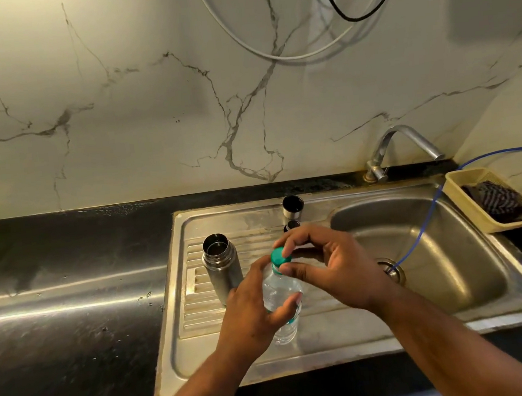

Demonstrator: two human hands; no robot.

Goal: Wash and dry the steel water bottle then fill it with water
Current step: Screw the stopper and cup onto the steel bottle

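Observation:
The steel water bottle (pixel 219 264) stands upright and uncapped on the ribbed drainboard (pixel 199 301) of the sink. Its steel cup lid (pixel 292 207) and a smaller dark stopper (pixel 292 226) sit farther back on the drainboard. My left hand (pixel 254 312) grips a clear plastic water bottle (pixel 282 300) around its body, just right of the steel bottle. My right hand (pixel 328 264) pinches the plastic bottle's green cap (pixel 279 256) between thumb and fingers.
The sink basin (pixel 421 247) lies to the right, with a steel tap (pixel 400 147) behind it and a thin blue hose (pixel 425 215) running into the drain. A beige basket (pixel 490 200) holding a dark scrubber sits at the far right. Black countertop (pixel 71 277) extends left.

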